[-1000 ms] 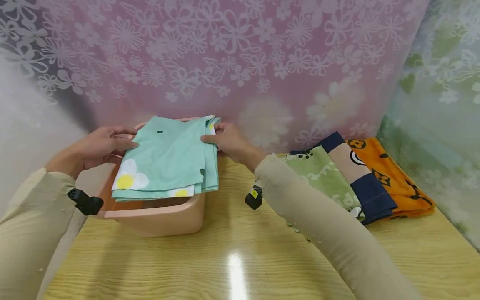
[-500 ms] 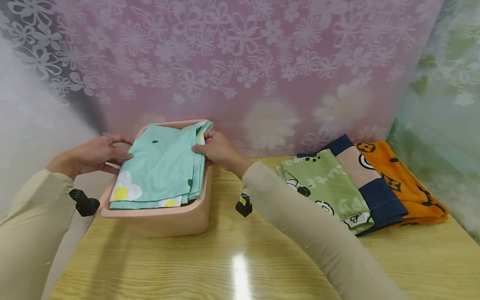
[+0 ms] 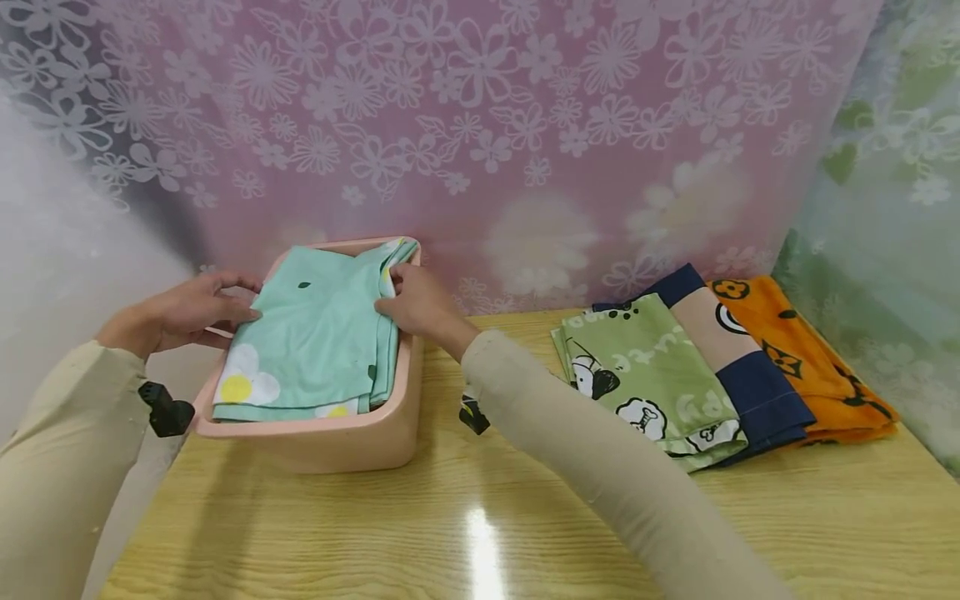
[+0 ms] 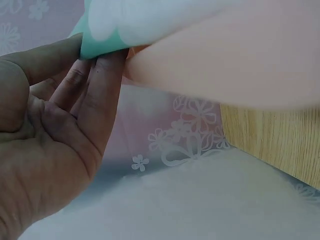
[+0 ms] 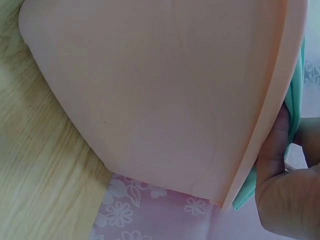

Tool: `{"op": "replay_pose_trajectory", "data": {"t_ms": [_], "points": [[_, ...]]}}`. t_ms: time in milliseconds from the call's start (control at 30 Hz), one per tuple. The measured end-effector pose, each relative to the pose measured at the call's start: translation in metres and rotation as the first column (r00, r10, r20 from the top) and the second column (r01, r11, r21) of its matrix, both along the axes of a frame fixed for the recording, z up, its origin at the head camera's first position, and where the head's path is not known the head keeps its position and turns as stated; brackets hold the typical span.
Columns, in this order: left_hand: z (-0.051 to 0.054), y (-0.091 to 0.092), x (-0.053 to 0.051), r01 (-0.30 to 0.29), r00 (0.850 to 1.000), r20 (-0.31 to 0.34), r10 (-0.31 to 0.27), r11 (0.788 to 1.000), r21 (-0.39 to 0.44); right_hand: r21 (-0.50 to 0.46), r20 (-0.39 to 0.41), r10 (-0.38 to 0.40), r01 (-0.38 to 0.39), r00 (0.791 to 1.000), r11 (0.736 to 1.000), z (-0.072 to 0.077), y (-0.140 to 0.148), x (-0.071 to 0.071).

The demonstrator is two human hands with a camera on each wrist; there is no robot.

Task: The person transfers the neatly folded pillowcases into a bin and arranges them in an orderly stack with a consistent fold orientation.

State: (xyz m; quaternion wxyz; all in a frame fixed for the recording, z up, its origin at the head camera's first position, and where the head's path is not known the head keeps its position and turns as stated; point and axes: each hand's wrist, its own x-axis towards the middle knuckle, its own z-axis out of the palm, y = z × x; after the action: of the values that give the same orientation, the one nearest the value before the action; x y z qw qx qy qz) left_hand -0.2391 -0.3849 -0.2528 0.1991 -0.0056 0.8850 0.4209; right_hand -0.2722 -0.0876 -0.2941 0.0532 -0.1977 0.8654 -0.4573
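A folded mint-green cloth with white-and-yellow flowers [image 3: 315,325] lies in the mouth of a pink bin [image 3: 337,442], level with its rim. My left hand [image 3: 183,315] is at the cloth's left edge; in the left wrist view this hand [image 4: 65,115] has its thumb on the mint cloth [image 4: 100,47] and its fingers beneath it, by the bin's side [image 4: 225,65]. My right hand [image 3: 423,307] pinches the cloth's right folded edge. In the right wrist view the right hand [image 5: 292,175] grips the mint cloth [image 5: 296,95] beside the bin's rim [image 5: 265,115].
On the wooden table [image 3: 360,533], at the right, three folded cloths overlap: a green one [image 3: 660,367], a navy-and-beige one [image 3: 761,392] and an orange one [image 3: 817,367]. A pink floral curtain [image 3: 525,125] hangs behind the table.
The mint cloth has gone down from above the bin into its opening, with both hands still on it. My right hand has moved left and slightly down.
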Motion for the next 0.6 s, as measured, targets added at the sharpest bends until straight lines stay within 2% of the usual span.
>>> {"op": "replay_pose_trajectory", "data": {"t_ms": [200, 400, 600], "points": [[-0.002, 0.004, 0.0, 0.009, 1.0, -0.03, -0.011, 0.998, -0.056, 0.092, -0.035, 0.003, 0.0, 0.999, 0.996, 0.002, -0.004, 0.002], [-0.001, 0.01, -0.004, 0.003, 0.998, -0.056, -0.009, 0.993, -0.114, 0.114, -0.026, -0.014, 0.017, 1.0, 0.993, 0.005, -0.006, 0.003], [-0.003, 0.014, -0.004, -0.005, 0.998, -0.06, -0.005, 0.988, -0.155, 0.155, -0.047, -0.015, 0.022, 0.999, 0.988, 0.007, -0.008, 0.004]]}}
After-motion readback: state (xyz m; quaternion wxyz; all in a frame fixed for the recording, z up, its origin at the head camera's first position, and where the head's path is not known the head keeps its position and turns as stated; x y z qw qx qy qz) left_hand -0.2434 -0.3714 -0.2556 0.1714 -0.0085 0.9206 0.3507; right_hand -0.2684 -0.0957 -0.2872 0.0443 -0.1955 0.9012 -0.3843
